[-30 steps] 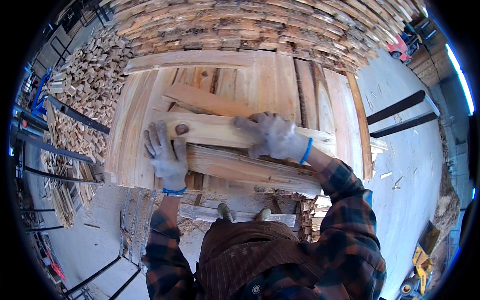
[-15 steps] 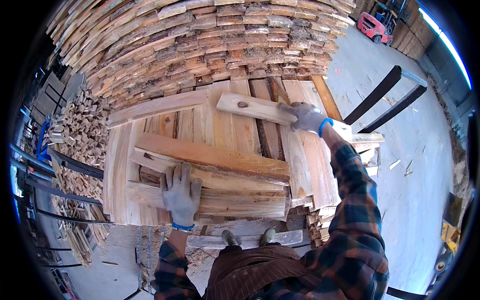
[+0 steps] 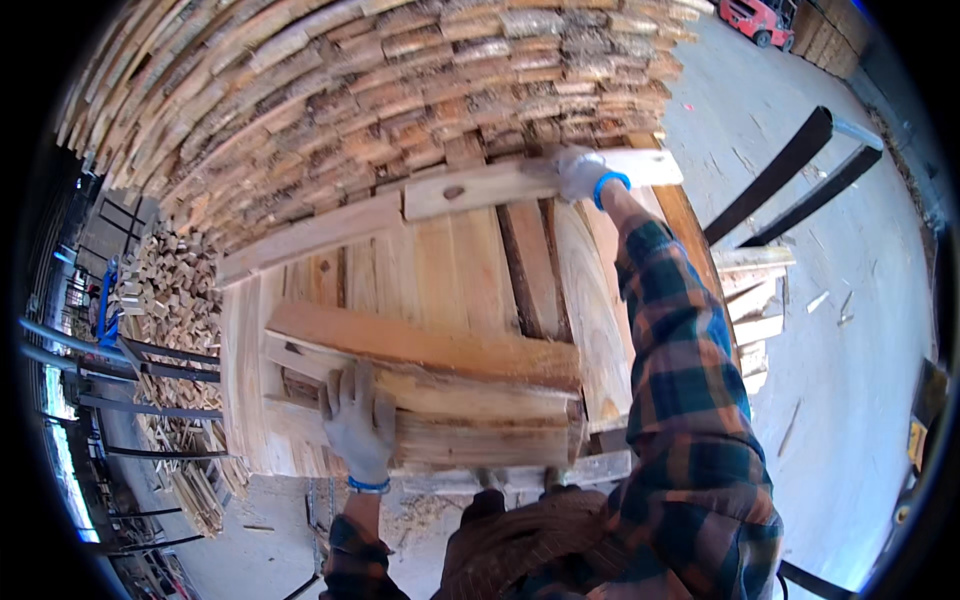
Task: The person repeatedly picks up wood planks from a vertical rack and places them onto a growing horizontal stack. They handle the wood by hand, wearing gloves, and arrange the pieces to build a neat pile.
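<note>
My right hand (image 3: 582, 175), in a grey glove with a blue wristband, grips a pale plank with a dark knot (image 3: 480, 188) at the far side of the board layer (image 3: 450, 270). The plank lies crosswise, its left end meeting another crosswise board (image 3: 310, 238). My left hand (image 3: 360, 425), gloved alike, lies flat on several loose boards near me, fingers stretched out and touching the wood. An orange-brown board with a rough edge (image 3: 420, 345) lies at the far side of these loose boards.
Behind the layer rises a tall stack of planks (image 3: 420, 90). Offcuts (image 3: 175, 290) are heaped at left, beside dark metal bars (image 3: 150, 405). A black metal frame (image 3: 770, 170) sticks up at right over the concrete floor (image 3: 840, 330). A red forklift (image 3: 760, 20) stands far right.
My right hand has moved away from me and slightly left, carrying the knotted plank to the far edge beside the other crosswise board. My left hand stays on the near boards. The view has shifted.
</note>
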Motion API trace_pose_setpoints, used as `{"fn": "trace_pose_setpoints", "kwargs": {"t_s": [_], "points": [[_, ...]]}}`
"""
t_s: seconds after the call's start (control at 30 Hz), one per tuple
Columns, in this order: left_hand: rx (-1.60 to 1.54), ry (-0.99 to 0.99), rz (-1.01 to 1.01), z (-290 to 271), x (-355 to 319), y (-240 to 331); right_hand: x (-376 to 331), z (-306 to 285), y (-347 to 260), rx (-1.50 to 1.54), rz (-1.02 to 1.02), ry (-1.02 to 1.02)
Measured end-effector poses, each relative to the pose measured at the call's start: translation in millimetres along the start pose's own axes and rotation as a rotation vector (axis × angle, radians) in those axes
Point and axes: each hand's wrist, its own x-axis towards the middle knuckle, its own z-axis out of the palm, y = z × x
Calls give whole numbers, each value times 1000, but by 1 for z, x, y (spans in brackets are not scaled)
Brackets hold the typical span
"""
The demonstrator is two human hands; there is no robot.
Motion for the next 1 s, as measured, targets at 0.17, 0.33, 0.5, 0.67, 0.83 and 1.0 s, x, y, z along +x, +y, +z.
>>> {"fn": "trace_pose_setpoints", "kwargs": {"t_s": [0.17, 0.33, 0.5, 0.67, 0.83, 1.0], "points": [[-50, -10, -10, 8, -3, 9, -44, 17, -73, 32, -187, 211], [-103, 114, -52, 7, -6, 8, -126, -8, -224, 476, -490, -134], [-144, 135, -29, 1, -6, 8, -129, -14, -255, 452, -336, -267], [-176, 13, 289, -9, -22, 8, -176, -29, -164, 664, -203, -97], [-18, -195, 467, -19, -25, -1, -260, -22, -47, 9, -14, -169], [-109, -208, 435, -31, -30, -17, -317, -1, -116, 501, -87, 134]]}}
